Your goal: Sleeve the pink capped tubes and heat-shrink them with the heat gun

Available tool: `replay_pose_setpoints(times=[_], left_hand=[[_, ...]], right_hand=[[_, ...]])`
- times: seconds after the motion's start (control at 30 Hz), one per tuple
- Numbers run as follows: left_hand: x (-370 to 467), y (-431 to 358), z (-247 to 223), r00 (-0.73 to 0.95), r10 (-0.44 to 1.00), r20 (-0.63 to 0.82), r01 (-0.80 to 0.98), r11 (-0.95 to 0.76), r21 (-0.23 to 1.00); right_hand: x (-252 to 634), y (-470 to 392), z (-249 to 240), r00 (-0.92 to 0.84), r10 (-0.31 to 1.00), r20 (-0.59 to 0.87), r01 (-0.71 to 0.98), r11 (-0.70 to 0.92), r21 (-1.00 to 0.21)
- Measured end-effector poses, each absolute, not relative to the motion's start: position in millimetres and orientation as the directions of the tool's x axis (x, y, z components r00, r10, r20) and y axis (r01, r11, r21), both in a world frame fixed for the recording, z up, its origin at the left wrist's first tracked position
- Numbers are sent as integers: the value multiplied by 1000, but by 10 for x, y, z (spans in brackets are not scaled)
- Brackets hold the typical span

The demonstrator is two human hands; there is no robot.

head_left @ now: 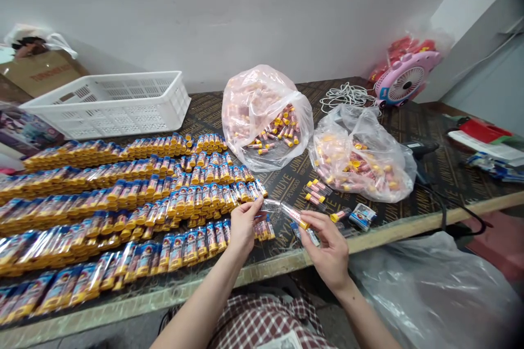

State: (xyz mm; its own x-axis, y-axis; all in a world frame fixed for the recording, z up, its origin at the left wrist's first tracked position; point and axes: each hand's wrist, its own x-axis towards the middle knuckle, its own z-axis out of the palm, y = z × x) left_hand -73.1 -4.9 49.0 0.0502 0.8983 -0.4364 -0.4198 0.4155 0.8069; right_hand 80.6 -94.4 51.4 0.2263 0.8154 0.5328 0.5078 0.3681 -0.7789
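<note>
Over the front of the table, my left hand [243,227] pinches one end of a clear plastic piece [271,206], perhaps a sleeve. My right hand [329,245] grips a small pink-labelled tube with a yellow end [295,215] between thumb and fingers. The tube's far end meets the clear piece; whether it is inside cannot be made out. Beneath my right hand lie blue printed pieces [310,237], partly covered. Just beyond it are several loose pink tubes [315,192], a single tube [339,215] and a blue printed bundle [362,216].
Stacked rows of blue-and-yellow tubes [143,207] fill the table's left side. Behind stand a white plastic basket [123,103] and two clear bags of tubes [266,114] [362,158]. At the right are a pink fan [407,84], white cable [347,96] and a black-handled tool [421,148].
</note>
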Motion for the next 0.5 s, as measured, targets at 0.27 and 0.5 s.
replay_pose_setpoints(times=[0.27,0.5], left_hand=[[-710,-110,534,254,906,-338,-447,420,790],[-774,-187,593,447,820,-358,-277,507,816]], right_hand=[[795,-892,423,112,930,350,354,292,-889],[793,-808,380,47,888,457,458,387,-800]])
